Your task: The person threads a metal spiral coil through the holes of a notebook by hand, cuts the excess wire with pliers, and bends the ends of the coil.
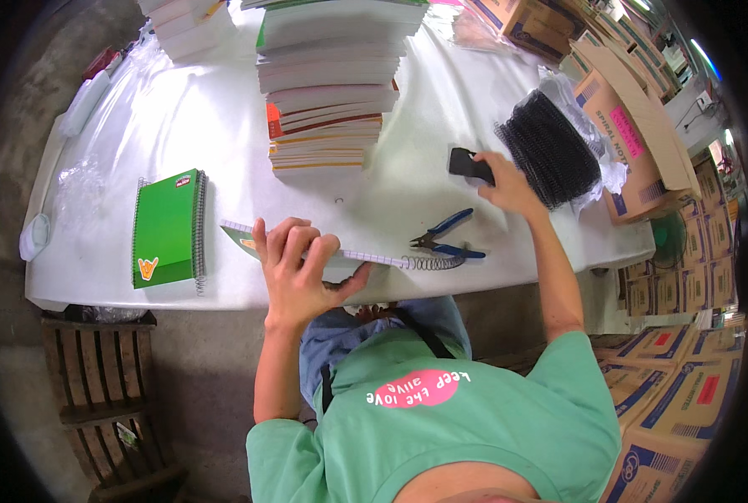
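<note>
Two hands: left hand (294, 268) grips notebook (324, 251), right hand (508, 186) phone (470, 165).

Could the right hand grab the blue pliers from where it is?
Probably yes. The right hand rests on a small black thing, and the blue pliers lie close below it on bare white table, with nothing between them.

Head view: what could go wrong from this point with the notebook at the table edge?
The notebook, gripped only by the left hand, overhangs the table edge and may slip off. Its wire coil sticks out loose and could snag the blue pliers. The right hand is busy with a black object.
</note>
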Available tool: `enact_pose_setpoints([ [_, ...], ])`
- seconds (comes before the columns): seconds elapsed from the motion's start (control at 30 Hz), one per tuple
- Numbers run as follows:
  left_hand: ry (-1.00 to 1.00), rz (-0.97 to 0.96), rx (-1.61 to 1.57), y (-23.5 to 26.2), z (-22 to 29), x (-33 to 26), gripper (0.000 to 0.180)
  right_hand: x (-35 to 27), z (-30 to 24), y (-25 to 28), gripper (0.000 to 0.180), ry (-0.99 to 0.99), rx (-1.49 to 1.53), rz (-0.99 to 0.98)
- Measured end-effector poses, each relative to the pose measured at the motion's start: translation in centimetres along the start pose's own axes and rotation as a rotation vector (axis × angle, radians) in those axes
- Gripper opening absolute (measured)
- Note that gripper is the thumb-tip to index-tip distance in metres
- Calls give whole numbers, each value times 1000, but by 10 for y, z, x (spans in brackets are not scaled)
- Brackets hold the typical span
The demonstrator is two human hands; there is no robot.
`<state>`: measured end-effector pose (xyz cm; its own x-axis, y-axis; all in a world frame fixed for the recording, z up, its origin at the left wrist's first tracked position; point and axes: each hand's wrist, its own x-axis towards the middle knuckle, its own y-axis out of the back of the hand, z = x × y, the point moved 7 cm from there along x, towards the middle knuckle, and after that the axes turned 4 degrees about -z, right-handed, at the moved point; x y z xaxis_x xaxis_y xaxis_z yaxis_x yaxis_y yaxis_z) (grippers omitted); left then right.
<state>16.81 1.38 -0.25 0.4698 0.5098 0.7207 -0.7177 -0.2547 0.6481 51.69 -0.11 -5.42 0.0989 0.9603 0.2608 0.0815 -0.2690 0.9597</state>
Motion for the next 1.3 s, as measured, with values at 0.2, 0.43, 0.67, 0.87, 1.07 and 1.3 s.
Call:
enact_pose_setpoints([
  [0.2,127,61,21,1,6,-6,45,8,-5,-23,36,-131,711,-48],
  [0.43,220,123,-41,-1,8,-5,51,-7,-173,33,21,618,1766,-476],
  [0.67,193,104,-38,-4,7,-2,50,5,-160,48,26,787,1800,-240],
  [0.87,201,121,-20,-2,9,-1,50,19,-146,39,12,601,1590,-234],
  [1.07,187,105,-41,-2,8,0,47,19,-150,34,8,585,1614,-278],
  [1.3,242,92,-91,0,2,0,58,30,-148,33,17,405,1407,-227],
])
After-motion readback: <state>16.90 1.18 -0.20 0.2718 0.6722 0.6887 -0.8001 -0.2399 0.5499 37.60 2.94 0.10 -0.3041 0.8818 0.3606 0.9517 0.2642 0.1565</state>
